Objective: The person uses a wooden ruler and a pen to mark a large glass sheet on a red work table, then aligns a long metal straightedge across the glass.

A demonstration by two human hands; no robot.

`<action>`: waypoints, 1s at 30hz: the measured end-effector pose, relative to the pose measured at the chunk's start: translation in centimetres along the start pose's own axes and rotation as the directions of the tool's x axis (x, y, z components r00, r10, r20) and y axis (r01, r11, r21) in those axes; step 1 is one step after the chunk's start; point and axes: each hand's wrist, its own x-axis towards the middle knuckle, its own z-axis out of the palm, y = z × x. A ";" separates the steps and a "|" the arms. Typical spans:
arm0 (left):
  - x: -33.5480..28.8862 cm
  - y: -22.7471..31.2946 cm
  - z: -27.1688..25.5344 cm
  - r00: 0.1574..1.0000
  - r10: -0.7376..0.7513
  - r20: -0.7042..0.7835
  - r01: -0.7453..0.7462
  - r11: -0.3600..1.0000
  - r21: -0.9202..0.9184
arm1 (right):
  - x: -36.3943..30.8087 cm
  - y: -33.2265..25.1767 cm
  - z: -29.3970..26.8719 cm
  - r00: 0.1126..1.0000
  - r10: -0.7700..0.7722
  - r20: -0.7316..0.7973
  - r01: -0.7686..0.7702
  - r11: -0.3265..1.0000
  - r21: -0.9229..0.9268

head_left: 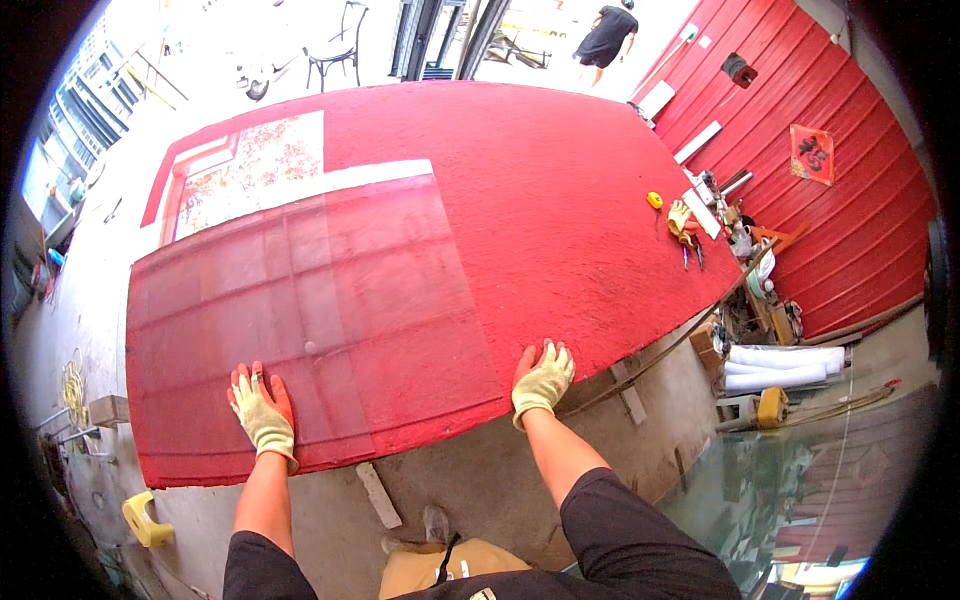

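The left hand [262, 408], in a pale knit glove with orange-red facing, lies with fingers spread over the near part of a clear glass sheet [230, 320]; the right hand [543, 380], gloved alike, is spread on the red felt-like table cover [560, 200], just beside the sheet's near right corner. Neither hand is clamped on anything; on both, the digits stand apart. The sheet lies flat on the left half of the table, its near edge close to the table's rim. In my judgement, good practice here is flat palms, even and light pressure, and no leaning on the sheet's corner, with gloves kept on against the edges. The cover shows small creases and ripples, which may leave the glass unevenly borne; grit should be checked for. Reflected bars cross the sheet, and whether the pale patch at its far side is glare or a second pane cannot be told. At the table's right end lie what looks like a yellow tape measure [654, 200] and a spare pair of work gloves [682, 222]. Beyond are a red corrugated wall [850, 80], white rolls [780, 376] on the right, a yellow stool [146, 520] at lower left, and a black chair [337, 48] and a person in dark clothes [604, 38] at the far side.
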 end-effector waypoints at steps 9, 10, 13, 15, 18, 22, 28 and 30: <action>0.0 -0.3 -0.2 1.000 0.000 -0.014 -0.001 0.999 -0.053 | -0.2 -0.4 -0.6 0.999 0.032 0.020 -0.032 0.999 0.005; 0.0 -0.4 -0.2 1.000 0.002 -0.021 -0.004 0.998 -0.062 | -0.2 -0.4 -0.6 0.999 0.030 0.022 -0.030 0.999 0.027; -0.3 -0.8 -0.2 0.999 0.006 -0.038 -0.009 0.996 -0.090 | -0.4 -0.3 -0.4 1.000 0.017 -0.002 -0.017 1.000 0.026; -0.4 -1.0 0.1 0.999 0.002 -0.050 -0.007 0.994 -0.109 | -0.5 -0.1 -0.2 1.000 0.020 0.007 -0.020 0.999 0.033; -0.8 -1.4 0.6 0.994 0.000 -0.113 -0.017 0.989 -0.149 | -0.6 0.0 -0.1 1.000 0.024 -0.004 -0.024 0.999 0.027; -0.3 -2.3 1.4 0.994 0.010 -0.109 -0.022 0.994 -0.112 | -0.6 0.1 0.0 1.000 0.016 -0.012 -0.016 1.000 0.026; -5.0 -0.9 -2.8 0.927 -0.365 0.083 0.153 0.166 -0.974 | -0.7 0.1 0.3 1.000 0.023 -0.022 -0.022 1.000 0.020; -12.1 0.7 -5.7 0.962 -0.268 -0.050 0.003 0.195 -0.981 | -0.7 0.2 0.5 1.000 0.024 -0.019 -0.024 1.000 -0.001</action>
